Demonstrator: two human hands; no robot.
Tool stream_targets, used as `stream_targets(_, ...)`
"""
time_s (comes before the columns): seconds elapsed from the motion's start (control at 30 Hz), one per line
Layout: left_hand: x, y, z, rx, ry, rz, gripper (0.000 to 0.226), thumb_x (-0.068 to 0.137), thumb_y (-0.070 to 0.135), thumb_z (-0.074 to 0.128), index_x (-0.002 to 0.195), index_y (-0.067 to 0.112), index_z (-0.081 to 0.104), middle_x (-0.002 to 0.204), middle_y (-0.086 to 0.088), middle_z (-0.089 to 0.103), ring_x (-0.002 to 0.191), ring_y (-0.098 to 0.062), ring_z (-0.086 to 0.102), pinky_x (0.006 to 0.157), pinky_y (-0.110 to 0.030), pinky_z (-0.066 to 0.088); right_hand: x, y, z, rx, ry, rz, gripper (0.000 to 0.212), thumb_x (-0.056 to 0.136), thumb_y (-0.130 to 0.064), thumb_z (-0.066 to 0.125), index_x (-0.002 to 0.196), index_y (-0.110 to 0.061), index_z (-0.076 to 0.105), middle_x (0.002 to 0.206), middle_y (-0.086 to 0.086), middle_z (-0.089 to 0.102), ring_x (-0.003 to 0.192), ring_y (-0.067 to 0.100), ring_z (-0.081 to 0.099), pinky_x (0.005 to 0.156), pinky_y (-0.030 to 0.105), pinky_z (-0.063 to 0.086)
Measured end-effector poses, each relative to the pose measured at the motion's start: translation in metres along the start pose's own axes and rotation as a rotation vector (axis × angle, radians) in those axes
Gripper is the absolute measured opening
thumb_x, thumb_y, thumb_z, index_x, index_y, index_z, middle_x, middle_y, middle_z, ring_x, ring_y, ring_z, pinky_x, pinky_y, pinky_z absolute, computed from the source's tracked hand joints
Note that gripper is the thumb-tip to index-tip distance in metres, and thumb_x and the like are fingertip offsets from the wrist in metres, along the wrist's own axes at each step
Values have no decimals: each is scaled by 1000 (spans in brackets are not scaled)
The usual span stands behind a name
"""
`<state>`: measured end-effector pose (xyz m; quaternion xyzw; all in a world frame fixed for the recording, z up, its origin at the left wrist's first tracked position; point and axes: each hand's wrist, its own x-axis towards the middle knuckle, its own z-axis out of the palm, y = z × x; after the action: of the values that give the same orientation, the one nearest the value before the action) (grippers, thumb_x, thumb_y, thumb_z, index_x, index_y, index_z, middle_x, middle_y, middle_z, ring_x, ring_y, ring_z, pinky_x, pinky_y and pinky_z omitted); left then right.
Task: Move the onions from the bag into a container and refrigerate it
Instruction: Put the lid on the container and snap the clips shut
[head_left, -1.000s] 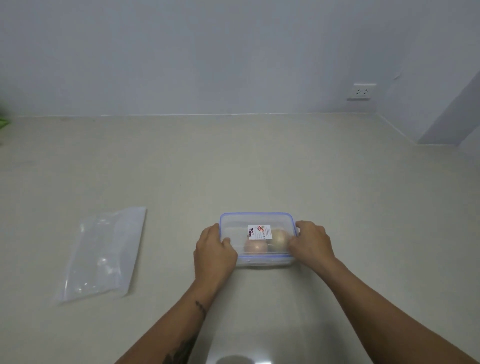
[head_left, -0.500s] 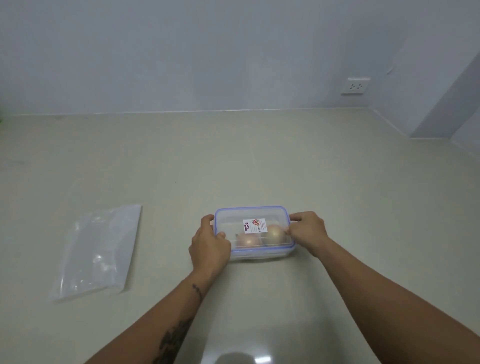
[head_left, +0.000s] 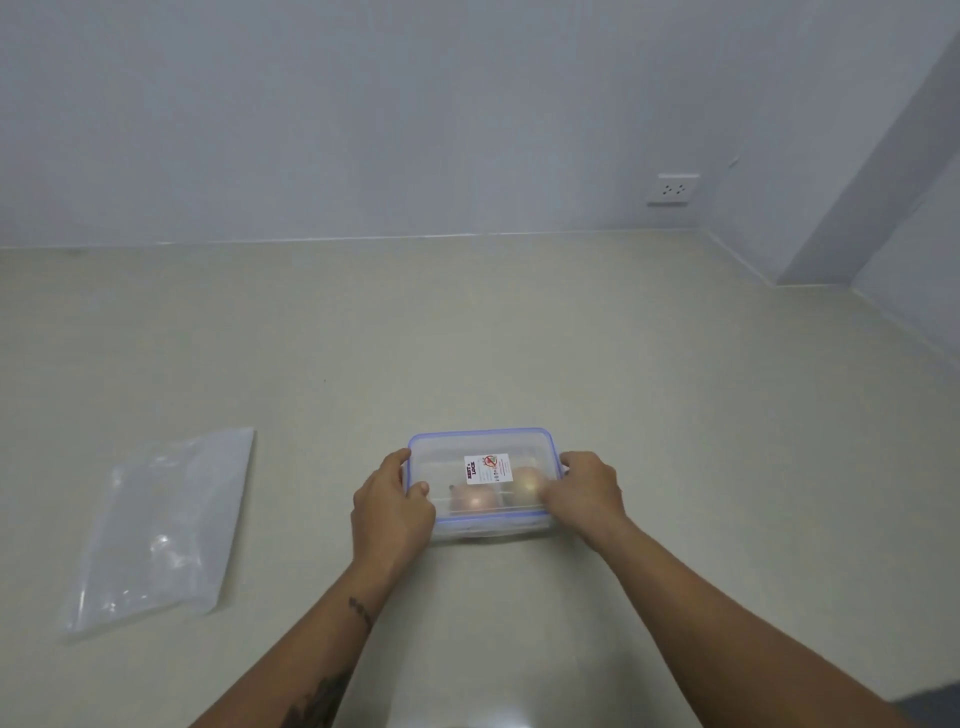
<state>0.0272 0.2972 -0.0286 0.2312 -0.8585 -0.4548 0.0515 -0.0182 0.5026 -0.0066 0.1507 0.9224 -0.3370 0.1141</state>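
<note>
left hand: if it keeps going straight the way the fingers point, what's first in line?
Nothing new: the left hand already touches the container at its left end, thumb on the lid. Beyond lies bare counter, then the wall, though depth is unclear.

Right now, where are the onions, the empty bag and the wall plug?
onions (head_left: 475, 500), head view: on the pinkish one, seen through the lid.
bag (head_left: 161, 525), head view: middle of the flat clear plastic.
wall socket (head_left: 672, 189), head view: centre of the white plate.
</note>
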Motion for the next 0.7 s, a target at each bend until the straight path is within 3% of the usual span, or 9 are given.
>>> stream_targets(0.07,2,-1,1,3,9,-2,43,87,13,59,128,25,58,118,-3,70,104,-27,64,85,-32,47,3,1,0,61,-14,39,26,72,-13,59,93,-7,73,87,9,73,84,30,68,71,35,55)
stream_targets(0.23,9,-6,-1,36,-1,19,42,86,17,62,127,28,58,115,0,71,100,-23,66,86,-33,50,12,6,-3,58,-37,16,27,69,-11,61,93,-12,73,82,6,74,84,27,68,70,33,54)
stream_targets(0.33,10,-9,-4,37,-30,56,42,86,17,63,128,24,59,115,-1,71,102,-21,66,91,-34,51,16,5,-5,53,-77,-47,31,71,-13,62,100,-22,69,85,2,72,85,25,66,67,28,48)
stream_targets(0.5,5,-10,-9,-1,-71,82,40,88,16,62,128,21,61,115,-2,71,102,-20,65,93,-35,51,10,7,-1,34,-20,-177,19,79,-24,64,96,-16,66,94,6,66,85,26,62,74,35,53)
stream_targets(0.6,5,-7,-11,5,-80,31,43,87,18,63,130,23,59,116,-4,70,102,-22,65,89,-32,49,0,8,-1,134,-24,-199,17,78,-27,63,95,-23,65,80,-6,67,78,20,62,66,28,51)
stream_targets(0.7,-3,-8,-15,63,-90,1,46,84,20,65,129,24,57,118,-5,69,106,-26,65,89,-32,48,-9,8,-7,168,-89,-157,39,76,-28,69,114,-25,65,82,-13,69,80,13,65,67,23,49)
